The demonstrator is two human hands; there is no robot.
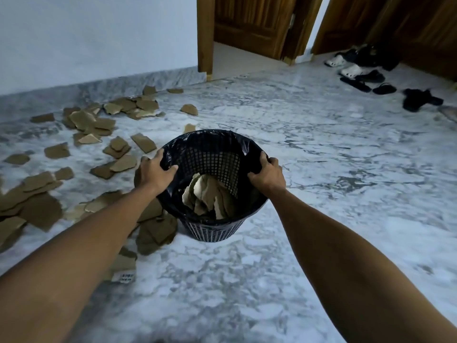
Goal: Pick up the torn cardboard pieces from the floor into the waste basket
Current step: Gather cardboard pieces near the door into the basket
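Nearest, both bare forearms reach forward and down to the round black plastic mesh waste basket [213, 184], which is lined with a black plastic bag [170, 154]. The left hand [154, 170] is closed over the basket's left rim, thumb inside and fingers outside, pinching the bag's edge against the mesh. The right hand [267, 173] clamps the right rim the same way. Inside the basket lie a few pale brown torn cardboard pieces [206, 196].

The step in hand looks like shifting or settling the basket. To do it well, I would keep both grips even so the basket stays level, hold the bag's fold under the fingers so it does not slip in, and set it down just beside the thickest litter on the left.

Most of the brown torn cardboard scraps [42, 209] lie on the grey-white marbled stone floor [321, 169], from beside the left forearm out to the white wall [99, 33].

One scrap near the left forearm carries a white printed label [123, 277]; its dark marks are too blurred to read. Farther off, dark and white sandals [358, 75] lie by brown wooden doors [247, 21]; no brand shows.
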